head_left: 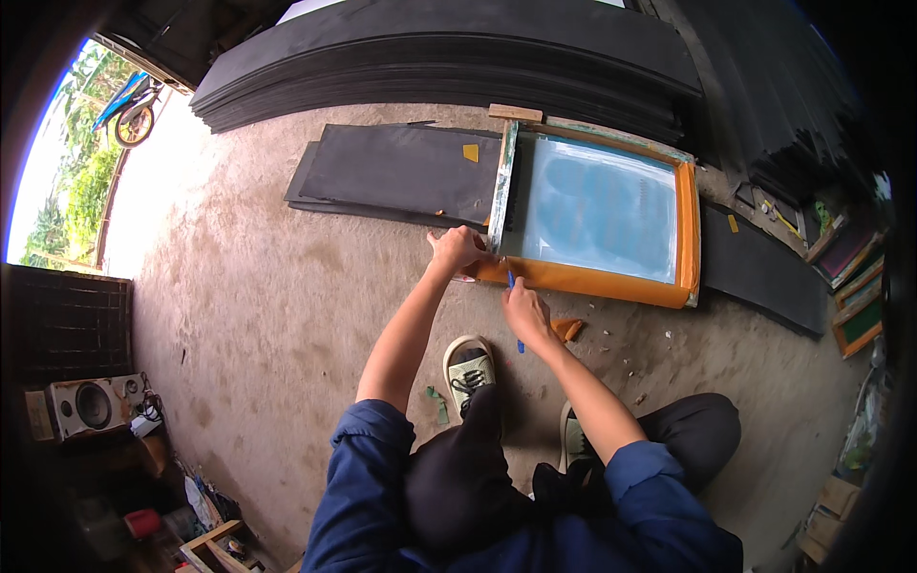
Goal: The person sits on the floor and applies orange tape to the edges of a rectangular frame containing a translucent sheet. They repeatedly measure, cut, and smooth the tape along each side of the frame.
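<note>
A screen-printing frame [686, 229] with a pale blue mesh [597, 205] lies flat in front of me. Orange tape [583, 279] covers its near and right sides. At the near left corner, my left hand [460, 250] pinches the left end of this tape, its little finger sticking out. My right hand [527, 310] is closed around a slim blue tool [521, 346], its upper tip against the tape just right of my left hand. The tool's middle is hidden in my fist, and I cannot make out its working end.
Dark flat sheets [401, 172] lie under the frame's left side, another dark sheet [755, 263] to its right. A tall stack of dark boards [449, 72] stands behind. An orange scrap [566, 330] and green scraps [437, 405] lie near my shoes. A speaker [93, 405] sits at left.
</note>
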A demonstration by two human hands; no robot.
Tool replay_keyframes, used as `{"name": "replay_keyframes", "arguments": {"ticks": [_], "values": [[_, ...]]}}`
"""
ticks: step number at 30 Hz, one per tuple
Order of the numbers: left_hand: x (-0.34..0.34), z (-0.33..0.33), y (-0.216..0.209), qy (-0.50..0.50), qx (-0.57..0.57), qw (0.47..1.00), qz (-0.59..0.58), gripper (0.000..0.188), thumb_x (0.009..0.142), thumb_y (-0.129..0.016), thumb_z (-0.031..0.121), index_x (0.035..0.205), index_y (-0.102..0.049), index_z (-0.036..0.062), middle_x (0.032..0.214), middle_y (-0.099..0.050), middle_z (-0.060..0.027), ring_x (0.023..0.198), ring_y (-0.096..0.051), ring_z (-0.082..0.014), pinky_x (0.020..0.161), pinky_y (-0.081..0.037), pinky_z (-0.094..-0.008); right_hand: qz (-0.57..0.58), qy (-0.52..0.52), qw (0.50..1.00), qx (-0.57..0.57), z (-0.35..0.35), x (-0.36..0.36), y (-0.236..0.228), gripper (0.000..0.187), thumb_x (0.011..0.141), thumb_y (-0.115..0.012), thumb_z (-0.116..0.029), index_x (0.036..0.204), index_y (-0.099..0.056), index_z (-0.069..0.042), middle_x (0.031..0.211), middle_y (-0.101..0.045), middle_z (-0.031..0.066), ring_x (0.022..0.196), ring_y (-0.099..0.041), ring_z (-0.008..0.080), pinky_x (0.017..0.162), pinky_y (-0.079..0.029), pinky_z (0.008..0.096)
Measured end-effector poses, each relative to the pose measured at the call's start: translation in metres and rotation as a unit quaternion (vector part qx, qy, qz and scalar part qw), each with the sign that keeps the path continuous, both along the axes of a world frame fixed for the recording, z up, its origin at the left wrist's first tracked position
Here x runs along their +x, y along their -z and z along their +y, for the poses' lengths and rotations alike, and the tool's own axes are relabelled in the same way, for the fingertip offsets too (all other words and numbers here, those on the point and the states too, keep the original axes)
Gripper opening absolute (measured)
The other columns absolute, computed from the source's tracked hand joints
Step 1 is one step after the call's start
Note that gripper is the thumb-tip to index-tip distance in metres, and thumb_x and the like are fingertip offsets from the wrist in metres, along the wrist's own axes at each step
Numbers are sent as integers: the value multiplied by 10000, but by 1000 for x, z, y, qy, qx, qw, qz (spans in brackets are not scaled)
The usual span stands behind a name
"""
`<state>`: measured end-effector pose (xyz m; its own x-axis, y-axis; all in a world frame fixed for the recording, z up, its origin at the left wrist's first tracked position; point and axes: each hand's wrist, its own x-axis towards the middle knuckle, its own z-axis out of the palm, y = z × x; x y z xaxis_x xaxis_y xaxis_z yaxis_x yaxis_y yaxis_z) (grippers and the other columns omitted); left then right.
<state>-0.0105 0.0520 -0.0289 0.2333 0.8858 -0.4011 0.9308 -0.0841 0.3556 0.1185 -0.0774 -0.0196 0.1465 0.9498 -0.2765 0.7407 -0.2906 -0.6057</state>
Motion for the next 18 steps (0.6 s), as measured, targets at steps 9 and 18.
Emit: {"name": "replay_keyframes", "arguments": {"ticks": [9, 18], "values": [[0, 1, 1, -3, -2, 1000, -13, 342, 607, -758, 453, 783, -710, 163, 793, -686, 6, 803, -639, -185, 836, -315, -598, 16, 38, 999, -7, -2, -14, 10, 299, 850, -435, -226, 940, -491, 54, 715, -590, 286, 701, -594, 440, 632, -473, 507], [-3, 4, -2, 6, -38, 999, -14, 457, 573, -752, 544, 828, -709, 168, 842, -689, 7, 834, -636, -178, 823, -344, -525, 35, 33, 998, -47, 1, -13, -1, 316, 848, -431, -229, 962, -478, 62, 739, -594, 295, 727, -595, 446, 672, -471, 512]]}}
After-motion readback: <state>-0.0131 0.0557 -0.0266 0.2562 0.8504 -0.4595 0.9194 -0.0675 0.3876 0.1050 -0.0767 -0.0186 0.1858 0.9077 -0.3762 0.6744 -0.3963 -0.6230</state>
